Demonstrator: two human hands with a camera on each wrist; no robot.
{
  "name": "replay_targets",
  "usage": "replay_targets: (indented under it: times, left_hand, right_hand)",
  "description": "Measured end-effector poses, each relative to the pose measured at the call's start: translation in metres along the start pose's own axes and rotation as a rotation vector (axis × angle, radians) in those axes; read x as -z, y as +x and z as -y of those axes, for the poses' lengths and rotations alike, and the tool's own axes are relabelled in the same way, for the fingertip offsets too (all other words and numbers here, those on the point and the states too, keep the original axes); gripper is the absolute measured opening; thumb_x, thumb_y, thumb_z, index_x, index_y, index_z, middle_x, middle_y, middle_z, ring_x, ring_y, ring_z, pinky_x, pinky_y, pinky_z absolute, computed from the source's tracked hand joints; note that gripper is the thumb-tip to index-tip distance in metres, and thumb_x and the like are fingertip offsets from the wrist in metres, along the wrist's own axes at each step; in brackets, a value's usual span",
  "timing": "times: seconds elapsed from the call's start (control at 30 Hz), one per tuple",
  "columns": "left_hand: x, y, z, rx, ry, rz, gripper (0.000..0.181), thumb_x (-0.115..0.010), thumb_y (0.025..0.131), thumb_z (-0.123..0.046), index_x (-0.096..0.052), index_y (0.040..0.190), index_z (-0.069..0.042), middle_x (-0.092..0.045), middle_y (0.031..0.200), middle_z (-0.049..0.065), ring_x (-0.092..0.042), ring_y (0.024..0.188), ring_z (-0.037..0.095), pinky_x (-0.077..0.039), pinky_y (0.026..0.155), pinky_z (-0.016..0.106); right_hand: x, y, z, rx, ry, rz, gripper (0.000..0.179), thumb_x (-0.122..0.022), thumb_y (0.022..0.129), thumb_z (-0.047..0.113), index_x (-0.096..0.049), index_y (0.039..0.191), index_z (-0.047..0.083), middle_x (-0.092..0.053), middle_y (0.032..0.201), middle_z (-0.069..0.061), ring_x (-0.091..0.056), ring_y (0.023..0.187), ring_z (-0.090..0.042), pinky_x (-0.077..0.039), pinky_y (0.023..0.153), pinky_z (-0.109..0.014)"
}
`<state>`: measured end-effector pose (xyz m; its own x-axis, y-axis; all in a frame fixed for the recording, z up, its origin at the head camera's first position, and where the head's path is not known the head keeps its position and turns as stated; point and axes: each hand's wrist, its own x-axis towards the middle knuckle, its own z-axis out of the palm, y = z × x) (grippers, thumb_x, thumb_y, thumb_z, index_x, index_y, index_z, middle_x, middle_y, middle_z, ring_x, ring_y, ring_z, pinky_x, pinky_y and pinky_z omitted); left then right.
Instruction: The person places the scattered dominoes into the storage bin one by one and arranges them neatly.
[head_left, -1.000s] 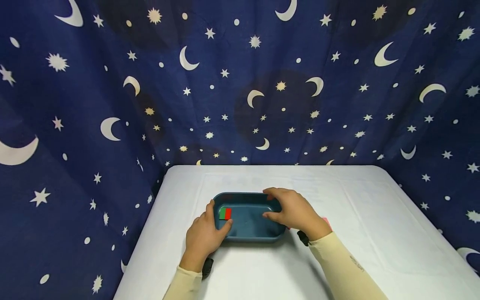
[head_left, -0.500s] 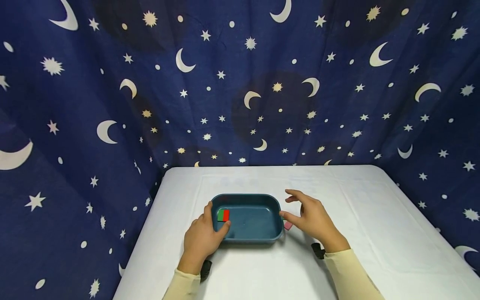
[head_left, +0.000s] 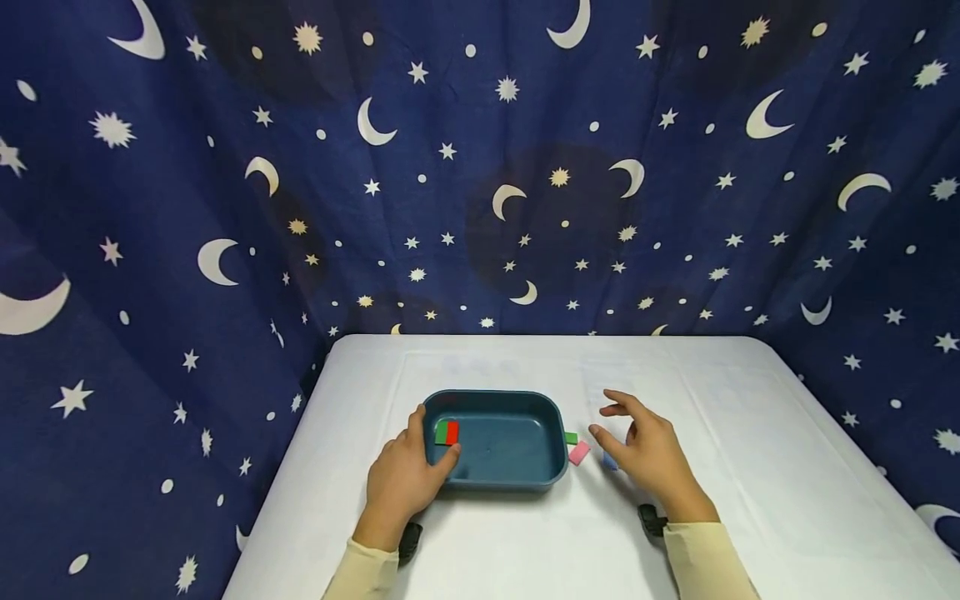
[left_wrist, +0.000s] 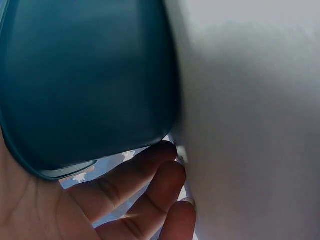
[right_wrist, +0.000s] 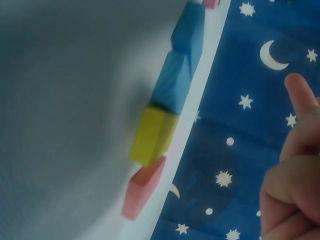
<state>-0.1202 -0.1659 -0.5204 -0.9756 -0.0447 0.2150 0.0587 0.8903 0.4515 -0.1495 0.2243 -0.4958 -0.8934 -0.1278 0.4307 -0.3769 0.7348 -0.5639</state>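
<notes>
My left hand (head_left: 405, 479) grips the left end of a teal rectangular tub (head_left: 502, 483), its thumb over the rim and its fingers along the outside. In the left wrist view those fingers curl against the tub's outer end. Inside the tub, at the left, lie a green block (head_left: 441, 432) and a red block (head_left: 452, 432) side by side. To the tub's right my right hand (head_left: 651, 454) hovers, thumb and fingers apart, holding nothing. It partly hides a blue block (head_left: 610, 461) in the head view. Left of it lie a pink block (head_left: 579, 452) and a green block (head_left: 572, 438).
The right wrist view shows a row of blocks on the table: a pink block (right_wrist: 144, 190), a yellow block (right_wrist: 153, 135) and blue blocks (right_wrist: 174, 82). A white cloth covers the table (head_left: 480, 550). A dark blue curtain (head_left: 442, 208) with stars and moons hangs behind and beside it.
My right hand has moved from over the tub's right end out to the right, uncovering the green, pink and blue blocks. The left hand and tub have stayed in place.
</notes>
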Motion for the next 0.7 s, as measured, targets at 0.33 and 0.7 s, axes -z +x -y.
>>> replay_targets:
  times: [0.33, 0.7]
  left_hand:
    - [0.000, -0.001, 0.000, 0.004, 0.001, 0.002, 0.096, -0.064, 0.092, -0.073, -0.035, 0.161, -0.014, -0.069, 0.132, 0.016, -0.070, 0.103, 0.037, -0.057, 0.076, 0.055]
    - [0.002, -0.001, -0.002, -0.022, -0.005, -0.030, 0.093, -0.068, 0.092, -0.068, -0.039, 0.160, -0.011, -0.071, 0.126, 0.019, -0.071, 0.097, 0.039, -0.057, 0.070, 0.056]
  right_hand:
    - [0.013, -0.005, -0.018, -0.062, 0.031, -0.117, 0.059, -0.084, 0.092, 0.024, -0.060, 0.146, 0.024, -0.075, 0.117, 0.003, -0.046, 0.051, -0.011, -0.037, 0.045, -0.026]
    - [0.017, -0.008, -0.023, -0.061, 0.021, -0.192, 0.058, -0.082, 0.091, 0.014, -0.062, 0.144, 0.022, -0.076, 0.117, 0.003, -0.047, 0.049, -0.012, -0.036, 0.045, -0.023]
